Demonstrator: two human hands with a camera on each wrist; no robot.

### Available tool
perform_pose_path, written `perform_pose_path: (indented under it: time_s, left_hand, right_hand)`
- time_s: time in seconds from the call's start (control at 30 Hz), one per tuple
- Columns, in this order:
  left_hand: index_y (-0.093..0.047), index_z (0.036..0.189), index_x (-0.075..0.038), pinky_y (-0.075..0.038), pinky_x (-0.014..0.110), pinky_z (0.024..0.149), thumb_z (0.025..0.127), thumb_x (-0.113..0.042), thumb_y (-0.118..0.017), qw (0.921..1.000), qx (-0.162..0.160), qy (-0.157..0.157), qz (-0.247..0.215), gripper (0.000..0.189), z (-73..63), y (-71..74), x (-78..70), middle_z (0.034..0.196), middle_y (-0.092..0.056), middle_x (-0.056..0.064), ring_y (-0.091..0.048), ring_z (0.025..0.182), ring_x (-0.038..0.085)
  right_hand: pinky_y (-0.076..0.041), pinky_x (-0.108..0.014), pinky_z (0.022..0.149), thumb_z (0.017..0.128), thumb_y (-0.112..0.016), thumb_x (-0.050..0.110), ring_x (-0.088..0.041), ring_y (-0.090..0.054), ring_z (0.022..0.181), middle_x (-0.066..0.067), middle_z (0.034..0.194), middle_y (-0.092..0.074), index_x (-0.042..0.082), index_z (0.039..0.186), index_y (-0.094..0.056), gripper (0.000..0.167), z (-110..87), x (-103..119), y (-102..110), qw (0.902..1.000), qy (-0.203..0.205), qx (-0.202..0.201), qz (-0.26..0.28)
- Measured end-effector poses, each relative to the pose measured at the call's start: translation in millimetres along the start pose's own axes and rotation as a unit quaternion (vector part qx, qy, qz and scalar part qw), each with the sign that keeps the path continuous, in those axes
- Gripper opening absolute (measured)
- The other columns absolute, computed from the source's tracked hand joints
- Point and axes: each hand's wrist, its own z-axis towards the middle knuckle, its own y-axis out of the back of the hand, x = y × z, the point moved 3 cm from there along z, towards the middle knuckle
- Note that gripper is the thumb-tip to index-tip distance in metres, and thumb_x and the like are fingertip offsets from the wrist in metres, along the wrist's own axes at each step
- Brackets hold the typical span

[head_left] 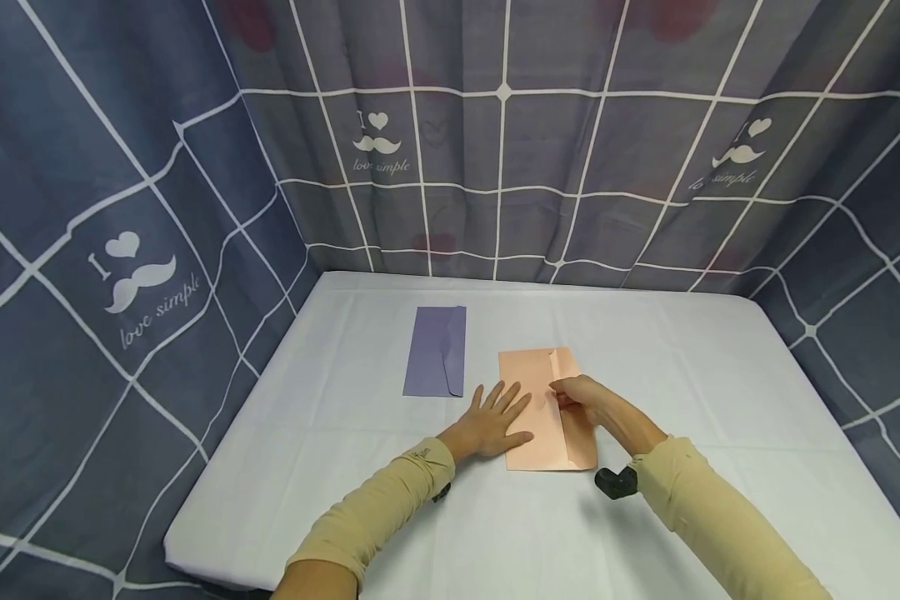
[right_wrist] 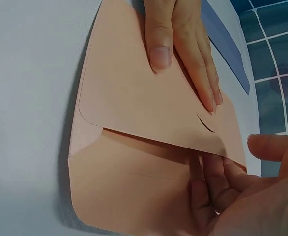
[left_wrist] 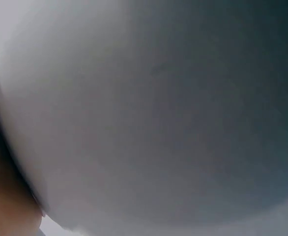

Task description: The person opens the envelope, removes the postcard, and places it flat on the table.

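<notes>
A peach-coloured envelope point(head_left: 532, 442) lies on the white table, its flap folded out to the right. Flat on its left part rests my left hand point(head_left: 487, 427), fingers spread. In the right wrist view, that same left hand point(right_wrist: 183, 44) presses the front panel. My right hand point(head_left: 588, 398) is at the envelope's opening. Its bent fingers point(right_wrist: 215, 174) reach under the front panel's edge, while the thumb stays above; the fingertips are hidden inside. The opening gapes a little around them. The left wrist view is mostly a blurred grey surface.
A purple envelope point(head_left: 427, 350) lies flat on the table point(head_left: 307, 467), beyond and left of the peach one. Dark checked curtains point(head_left: 450, 142) enclose the table at the back and sides. A small black device point(head_left: 617, 483) sits by the right wrist.
</notes>
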Motion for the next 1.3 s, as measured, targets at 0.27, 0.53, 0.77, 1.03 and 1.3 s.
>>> perform_pose_path:
  time_s: [0.27, 0.53, 0.77, 1.03, 1.3]
  left_hand:
    - [-0.004, 0.155, -0.029, -0.005, 0.05, 0.113, 0.096, -0.066, -0.018, 0.9999, -0.007, 0.004, 0.008, 0.072, 0.3, -0.7, 0.5, 0.16, 0.002, -0.004, 0.004, 0.144, 0.02]
    - [-0.004, 0.155, -0.028, -0.005, 0.051, 0.112, 0.096, -0.066, -0.019, 0.9999, -0.012, 0.004, 0.003, 0.071, 0.0, 0.1, 0.7, 0.16, 0.001, -0.003, 0.004, 0.144, 0.021]
    - [-0.005, 0.155, -0.028, -0.006, 0.051, 0.112, 0.096, -0.066, -0.019, 0.9999, -0.015, 0.001, 0.004, 0.071, -0.2, 0.5, 0.7, 0.16, 0.0, -0.003, 0.003, 0.144, 0.021]
    - [-0.006, 0.155, -0.028, -0.005, 0.05, 0.112, 0.096, -0.065, -0.02, 0.9999, -0.013, 0.0, 0.0, 0.071, -1.2, 3.1, -0.1, 0.16, 0.0, -0.003, 0.003, 0.144, 0.021]
    - [-0.006, 0.155, -0.028, -0.007, 0.05, 0.112, 0.096, -0.066, -0.019, 0.9999, -0.011, 0.0, 0.006, 0.071, -1.5, 2.2, 0.7, 0.16, -0.001, -0.003, 0.002, 0.144, 0.021]
  right_hand:
    - [-0.038, -0.036, 0.084, 0.097, -0.05, 0.015, -0.022, -0.048, 0.082, -0.007, 0.081, -0.048, -0.005, 0.095, -0.051, 0.02, -3.2, 1.2, -2.9, 0.9997, -0.005, -0.008, -0.021]
    - [-0.032, -0.041, 0.09, 0.096, -0.051, 0.016, -0.021, -0.047, 0.081, -0.004, 0.07, -0.047, 0.001, 0.08, -0.05, 0.023, -4.6, 1.2, -2.6, 0.9995, 0.001, -0.017, -0.025]
    - [-0.033, -0.037, 0.086, 0.096, -0.051, 0.016, -0.018, -0.047, 0.075, 0.001, 0.059, -0.044, 0.003, 0.076, -0.049, 0.023, -3.9, -0.2, -1.4, 0.9997, 0.002, -0.02, -0.013]
    - [-0.04, -0.037, 0.087, 0.098, -0.049, 0.016, -0.022, -0.05, 0.085, -0.008, 0.083, -0.046, -0.009, 0.101, -0.05, 0.025, -3.0, -0.7, -1.7, 0.9995, 0.006, -0.017, -0.024]
    - [-0.039, -0.034, 0.081, 0.097, -0.05, 0.018, -0.021, -0.05, 0.084, -0.009, 0.086, -0.048, -0.01, 0.104, -0.053, 0.03, -1.6, -0.9, -1.1, 0.9987, 0.006, -0.024, -0.045]
